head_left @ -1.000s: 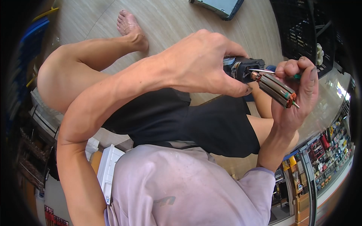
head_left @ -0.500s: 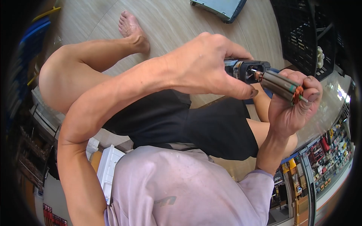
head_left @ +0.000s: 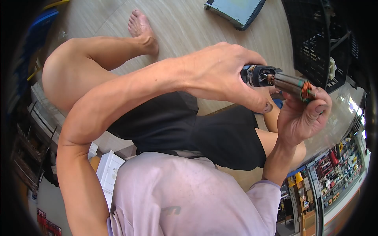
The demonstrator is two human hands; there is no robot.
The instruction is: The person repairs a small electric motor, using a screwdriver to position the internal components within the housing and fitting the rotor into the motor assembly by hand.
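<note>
My left hand [head_left: 224,76] is wrapped over a black motor housing [head_left: 256,76], whose dark open end points to the right. The fingers are mostly hidden behind it; the thumb lies in front, its tip dark with dirt. From the opening extends a motor armature [head_left: 289,83], a dark steel cylinder with orange-copper windings and a green band at its outer end. Its inner end sits at the mouth of the housing. My right hand [head_left: 303,114] is closed on the outer end of the armature, thumb and fingers around the shaft.
A grey metal box [head_left: 236,11] lies on the tiled floor [head_left: 189,23] ahead. Black perforated crates [head_left: 311,43] stand at the upper right. Shelves of small goods [head_left: 342,173] line the lower right. A white plastic container [head_left: 108,171] is beside my left side.
The armature sits closer to the housing, and both hands are slightly lower. My right hand has shifted a little left, its fingers now gathered at the shaft end.
</note>
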